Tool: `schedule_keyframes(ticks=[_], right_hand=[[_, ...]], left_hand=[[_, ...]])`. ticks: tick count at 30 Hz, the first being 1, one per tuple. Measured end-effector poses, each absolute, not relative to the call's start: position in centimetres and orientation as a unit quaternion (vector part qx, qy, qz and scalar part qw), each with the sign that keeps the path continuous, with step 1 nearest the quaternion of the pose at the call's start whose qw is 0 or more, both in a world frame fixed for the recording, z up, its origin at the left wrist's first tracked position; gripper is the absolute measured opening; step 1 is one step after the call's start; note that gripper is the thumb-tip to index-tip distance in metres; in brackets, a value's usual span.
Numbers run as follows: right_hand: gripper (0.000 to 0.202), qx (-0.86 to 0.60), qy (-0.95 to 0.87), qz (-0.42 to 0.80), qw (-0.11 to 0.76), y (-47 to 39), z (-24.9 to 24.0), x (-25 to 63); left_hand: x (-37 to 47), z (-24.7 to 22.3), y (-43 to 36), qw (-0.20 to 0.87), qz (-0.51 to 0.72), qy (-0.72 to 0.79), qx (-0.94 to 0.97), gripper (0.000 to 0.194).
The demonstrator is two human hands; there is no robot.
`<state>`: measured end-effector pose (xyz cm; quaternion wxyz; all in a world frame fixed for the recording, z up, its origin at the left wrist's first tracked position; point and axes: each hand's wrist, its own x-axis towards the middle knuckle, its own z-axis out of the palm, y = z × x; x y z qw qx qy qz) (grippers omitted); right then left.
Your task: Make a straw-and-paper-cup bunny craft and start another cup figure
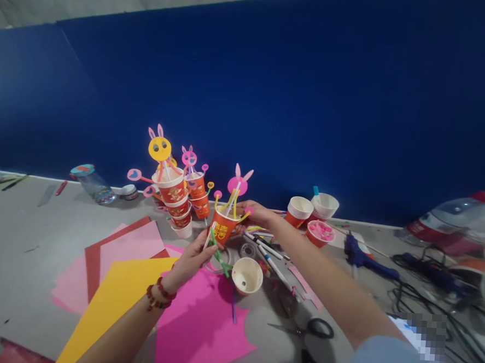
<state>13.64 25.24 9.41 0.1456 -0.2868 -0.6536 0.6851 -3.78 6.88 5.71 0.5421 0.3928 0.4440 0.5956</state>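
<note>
A red paper cup point(222, 227) with yellow straw arms and a pink rabbit head point(238, 185) on top is held up, slightly tilted, between my two hands. My left hand point(194, 257) grips its lower left side, with green straws point(217, 250) at the fingers. Reaching round behind the cup's right side, my right hand point(253, 214) is closed near a yellow straw arm; its fingertips are partly hidden. Just left stand stacked cups point(171, 191) with a yellow rabbit head point(159, 148) and smaller orange cups point(200, 203). A white-lined cup point(247, 275) with holes sits below.
Yellow paper point(124, 295), magenta paper point(201, 321) and scissors point(301, 331) lie in front. Markers point(274, 265), stacked cups point(300, 208) and a cup of pink pieces point(320, 232) are right of centre. Glue guns point(363, 257), cables and a large bottle point(449, 219) lie further right.
</note>
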Motion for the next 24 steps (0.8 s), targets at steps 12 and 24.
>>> schedule_keyframes(ticks=[12,24], right_hand=[[0.039,-0.144,-0.749,0.597,0.248,23.2,11.4,16.7],[0.022,-0.259,-0.891,0.292,0.231,26.3,15.0,17.9]], left_hand=[[-5.1,1.8,7.0,0.701,0.56,0.313,0.311,0.048],[-6.3,2.2,6.2,0.659,0.599,0.356,0.284,0.033]])
